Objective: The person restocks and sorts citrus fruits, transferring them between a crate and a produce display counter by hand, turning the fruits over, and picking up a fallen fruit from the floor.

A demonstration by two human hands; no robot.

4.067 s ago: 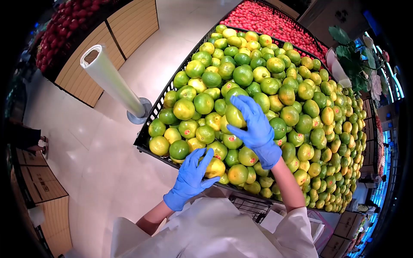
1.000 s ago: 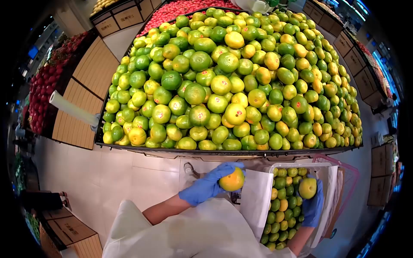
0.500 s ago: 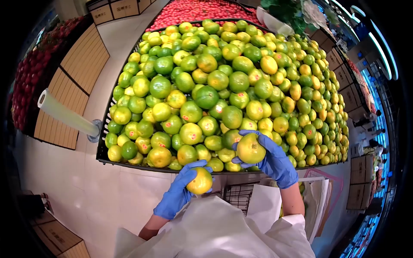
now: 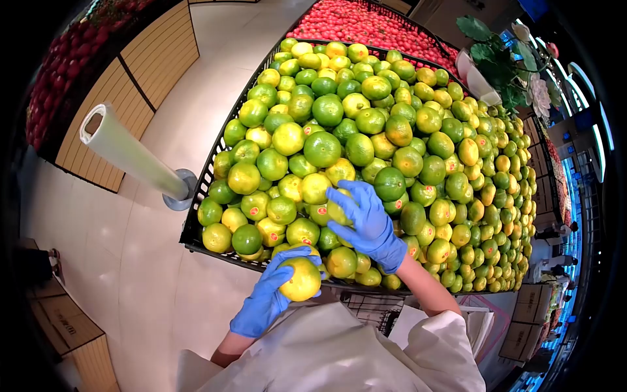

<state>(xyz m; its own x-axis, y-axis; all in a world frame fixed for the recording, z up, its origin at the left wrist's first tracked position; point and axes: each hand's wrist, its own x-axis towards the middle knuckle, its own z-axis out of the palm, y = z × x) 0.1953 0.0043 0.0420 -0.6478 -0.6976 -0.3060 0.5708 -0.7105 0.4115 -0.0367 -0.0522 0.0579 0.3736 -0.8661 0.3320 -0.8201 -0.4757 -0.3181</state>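
My left hand point(image 4: 260, 306), in a blue glove, is closed round a yellow-green mandarin point(image 4: 302, 279) just off the front edge of the bin. In its blue glove, my right hand point(image 4: 373, 225) reaches over the pile, fingers curved round another green-yellow mandarin point(image 4: 337, 212). That fruit is partly hidden by the fingers, and I cannot tell whether it rests on the fruit below. Many green and yellow mandarins point(image 4: 321, 149) are heaped around it, some with small red stickers, in a black slatted bin point(image 4: 208, 176).
A roll of clear plastic bags point(image 4: 134, 150) stands on a post left of the bin. Small red fruit point(image 4: 366, 26) fills the display behind. A white planter point(image 4: 475, 78) sits at the back right. A wire basket point(image 4: 372, 308) is below the front edge.
My right hand has moved forward and left over the pile with its mandarin. My left hand keeps its mandarin in about the same place. The view has turned left.
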